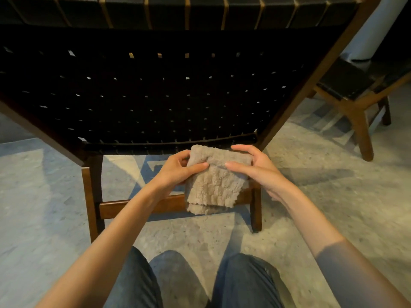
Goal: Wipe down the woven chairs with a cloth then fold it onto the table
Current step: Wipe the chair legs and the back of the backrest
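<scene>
**Both hands hold the cloth in front of the woven chair**

The woven chair [155, 96] fills most of what we see. Its seat is dark webbing with small gaps of light showing through, set in a brown wooden frame. Its back rises at the top of the view, where tan strips run between the dark bands. Beneath it we see a pale speckled floor [40, 196], crossed by angular shadows. To the right and well apart stands a second chair [355, 85] of the same make, only partly in view. A white column [378, 30] stands behind it.

At the bottom edge we see the person's legs in dark jeans [240, 283], with both bare forearms reaching forward above them.

The cloth [213, 187] is beige and fluffy. It is folded over on itself and hangs in the air just below the seat's front edge, in front of the low wooden crossbar [138, 206]. We cannot tell whether it touches the chair.

The left hand [175, 170] grips the cloth's upper left edge, thumb laid across the front and fingers curled behind. The right hand [260, 167] grips the upper right corner. Its thumb lies on the front and its fingers arch over the top fold. The two thumb tips point at each other, close but apart.
</scene>
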`<action>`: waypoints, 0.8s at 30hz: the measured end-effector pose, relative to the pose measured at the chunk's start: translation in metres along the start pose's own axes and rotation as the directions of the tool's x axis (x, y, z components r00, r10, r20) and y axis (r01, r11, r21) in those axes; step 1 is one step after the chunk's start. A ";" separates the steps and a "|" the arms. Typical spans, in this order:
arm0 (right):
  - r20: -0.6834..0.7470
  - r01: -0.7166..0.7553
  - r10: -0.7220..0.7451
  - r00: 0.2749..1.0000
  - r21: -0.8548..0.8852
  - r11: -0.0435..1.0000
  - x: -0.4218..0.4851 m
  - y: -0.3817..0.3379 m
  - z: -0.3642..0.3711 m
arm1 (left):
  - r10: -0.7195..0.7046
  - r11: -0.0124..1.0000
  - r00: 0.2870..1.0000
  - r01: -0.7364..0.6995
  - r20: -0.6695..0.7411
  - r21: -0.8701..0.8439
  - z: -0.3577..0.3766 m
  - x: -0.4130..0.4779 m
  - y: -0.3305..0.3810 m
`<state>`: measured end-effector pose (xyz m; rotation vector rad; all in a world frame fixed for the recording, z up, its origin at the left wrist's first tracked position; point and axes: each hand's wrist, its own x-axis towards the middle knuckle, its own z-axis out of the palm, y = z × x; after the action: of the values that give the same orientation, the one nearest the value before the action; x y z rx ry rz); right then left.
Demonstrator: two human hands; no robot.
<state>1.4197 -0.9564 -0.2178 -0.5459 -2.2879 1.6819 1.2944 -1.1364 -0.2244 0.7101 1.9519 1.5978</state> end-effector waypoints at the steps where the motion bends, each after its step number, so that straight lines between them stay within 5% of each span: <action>1: -0.007 0.012 -0.012 1.000 -0.094 0.995 0.001 -0.001 -0.002 | 0.014 0.999 1.000 -0.014 0.018 0.044 0.002 0.001 0.002; 5: -0.084 0.139 -0.181 0.980 -0.359 0.923 0.002 -0.002 0.002 | -0.067 0.991 0.997 0.062 0.040 0.117 0.017 0.006 0.003; 11: -0.181 0.314 -0.591 0.786 -0.707 0.634 -0.014 0.005 0.028 | -0.248 0.957 0.968 0.237 -0.043 -0.170 0.049 0.019 0.010; 15: -0.185 0.352 -0.500 0.846 -0.511 0.784 -0.018 0.013 0.019 | -0.202 0.854 0.972 0.233 0.116 -0.465 0.063 0.031 0.028; 19: -0.161 0.337 -0.493 0.855 -0.550 0.764 -0.014 0.009 0.000 | -0.137 0.743 0.950 0.285 0.280 -0.605 0.062 0.041 0.053; 22: -0.256 0.398 -0.611 0.749 -0.564 0.724 -0.010 -0.003 -0.018 | 0.045 0.878 0.951 0.109 0.307 -0.465 0.055 0.052 0.068; 24: -0.344 0.409 -0.688 0.639 -0.605 0.683 -0.003 -0.016 -0.030 | 0.195 0.964 0.968 -0.160 0.160 -0.212 0.052 0.058 0.077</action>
<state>1.4324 -0.9356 -0.1938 -0.2739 -2.0810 0.5366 1.2929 -1.0465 -0.1611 0.9344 1.6129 1.7383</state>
